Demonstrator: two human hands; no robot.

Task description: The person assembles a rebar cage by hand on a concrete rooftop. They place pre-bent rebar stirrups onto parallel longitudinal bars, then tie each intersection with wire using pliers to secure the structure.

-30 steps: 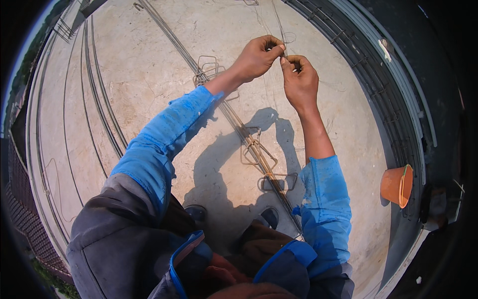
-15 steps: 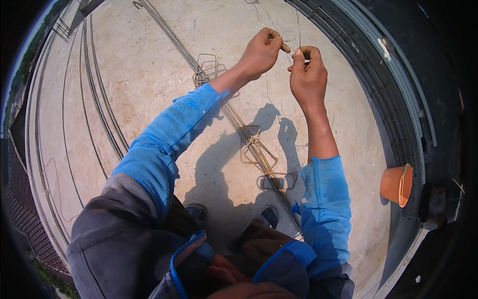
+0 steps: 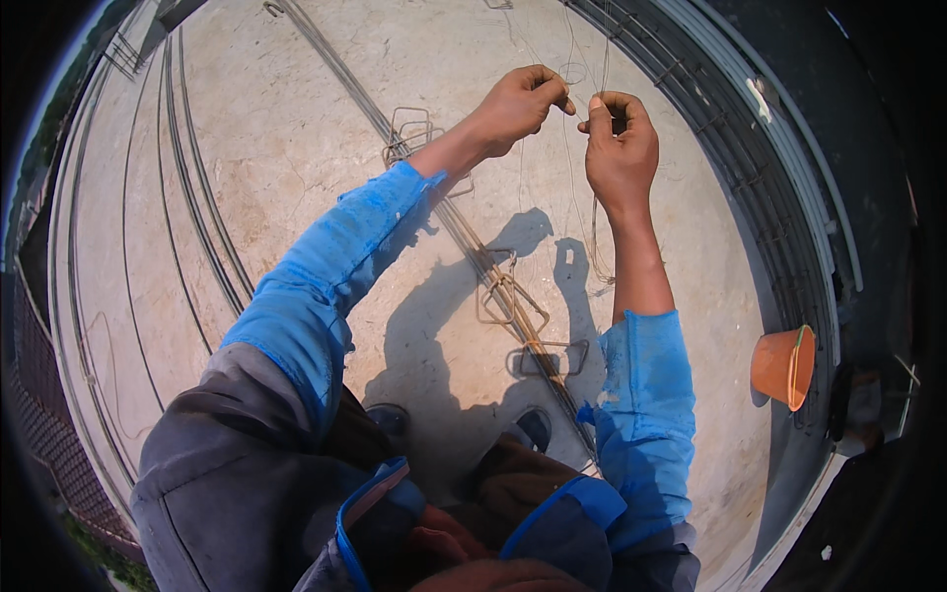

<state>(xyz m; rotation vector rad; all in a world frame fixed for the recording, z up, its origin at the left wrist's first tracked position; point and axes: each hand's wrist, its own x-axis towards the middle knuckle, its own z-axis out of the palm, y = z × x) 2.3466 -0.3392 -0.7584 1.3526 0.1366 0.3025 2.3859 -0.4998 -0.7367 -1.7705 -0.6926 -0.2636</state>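
Observation:
Thin tie wire [image 3: 573,73] hangs in loose loops and strands around my two raised hands, against the pale concrete. My left hand [image 3: 523,109] is closed, thumb and fingers pinching the wire. Just to its right, my right hand [image 3: 623,150] is closed too, thumb against curled fingers, with strands rising above it and trailing below. A small gap lies between the hands. Which strand each hand grips is too fine to make out. Below and left of them, a bundle of steel bars [image 3: 464,229] runs diagonally, with bent wire stirrups [image 3: 510,296] around and beside it.
More long bars [image 3: 176,148] lie at the left. An orange bucket [image 3: 782,367] stands on its side-tilted base at the right edge. Behind it curves a dark rebar cage [image 3: 735,148] beside pale pipes [image 3: 804,128]. My shoes [image 3: 533,428] are near the bars.
Both hands have shifted slightly, the right one a little to the right and the left one slightly down. The wire strands have swung, and a longer tail now shows beside my right wrist.

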